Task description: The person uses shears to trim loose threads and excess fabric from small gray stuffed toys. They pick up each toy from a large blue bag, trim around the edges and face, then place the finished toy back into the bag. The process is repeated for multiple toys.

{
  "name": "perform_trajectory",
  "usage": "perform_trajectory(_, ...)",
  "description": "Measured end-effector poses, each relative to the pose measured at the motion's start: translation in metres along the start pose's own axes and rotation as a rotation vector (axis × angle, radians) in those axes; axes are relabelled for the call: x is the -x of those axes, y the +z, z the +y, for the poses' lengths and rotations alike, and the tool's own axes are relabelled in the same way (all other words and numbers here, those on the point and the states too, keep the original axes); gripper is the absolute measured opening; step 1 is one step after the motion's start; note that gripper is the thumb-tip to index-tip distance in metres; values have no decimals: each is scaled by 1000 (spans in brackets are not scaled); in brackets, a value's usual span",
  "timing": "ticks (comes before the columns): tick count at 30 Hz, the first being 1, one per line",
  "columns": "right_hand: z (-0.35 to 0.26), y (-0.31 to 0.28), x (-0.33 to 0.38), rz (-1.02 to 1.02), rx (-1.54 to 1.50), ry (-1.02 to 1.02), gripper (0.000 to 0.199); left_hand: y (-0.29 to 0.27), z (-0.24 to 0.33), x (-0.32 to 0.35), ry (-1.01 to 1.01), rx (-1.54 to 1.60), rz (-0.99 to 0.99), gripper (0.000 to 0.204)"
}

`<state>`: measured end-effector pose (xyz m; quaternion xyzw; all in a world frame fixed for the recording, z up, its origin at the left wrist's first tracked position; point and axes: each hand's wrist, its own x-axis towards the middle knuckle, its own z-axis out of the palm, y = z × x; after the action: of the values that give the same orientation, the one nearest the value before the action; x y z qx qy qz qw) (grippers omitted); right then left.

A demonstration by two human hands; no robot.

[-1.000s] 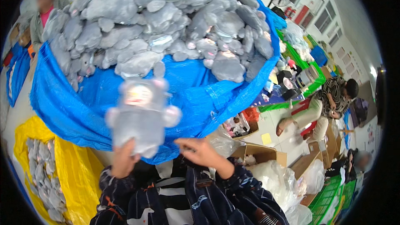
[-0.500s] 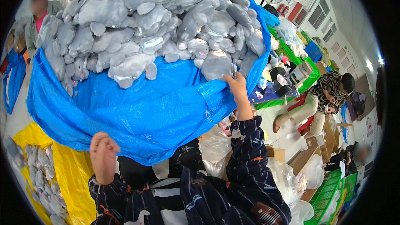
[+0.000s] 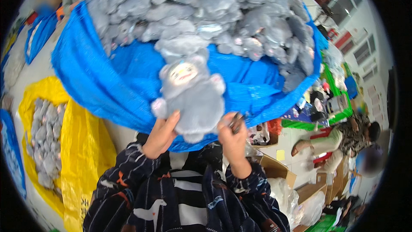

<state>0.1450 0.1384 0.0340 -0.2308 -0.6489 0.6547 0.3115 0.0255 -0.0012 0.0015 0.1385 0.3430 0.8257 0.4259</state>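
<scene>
Gray plush toy (image 3: 195,105): face up over the near edge of the blue sack (image 3: 92,92), pink-tipped paws spread
Left hand (image 3: 162,136): grasping the toy's lower left side, thumb on top
Right hand (image 3: 234,142): clenched around a small dark tool (image 3: 235,123), just beside the toy's lower right side; contact unclear
Plush pile (image 3: 180,10): heaped toward the sack's far edge
Yellow bag (image 3: 88,146): beyond the sack's near left edge, more gray toys (image 3: 46,146) inside

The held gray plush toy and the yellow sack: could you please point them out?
Held gray plush toy (image 3: 194,101): head view, on its belly.
Yellow sack (image 3: 85,150): head view, on its outer side.
</scene>
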Motion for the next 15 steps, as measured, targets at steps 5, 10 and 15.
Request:
perform_trajectory(5, 57, 1, 27, -191, 128, 94, 12, -25, -13, 3, 140, -175, 247, 45)
perform_trajectory(10, 40, -15, 16, -251, 489, -41, 26, -38, -12, 4, 283, -302, 315, 29)
perform_trajectory(15, 35, -12, 4, -130, 381, -92, 16, -33, -17, 0, 249, -109, 297, 31)
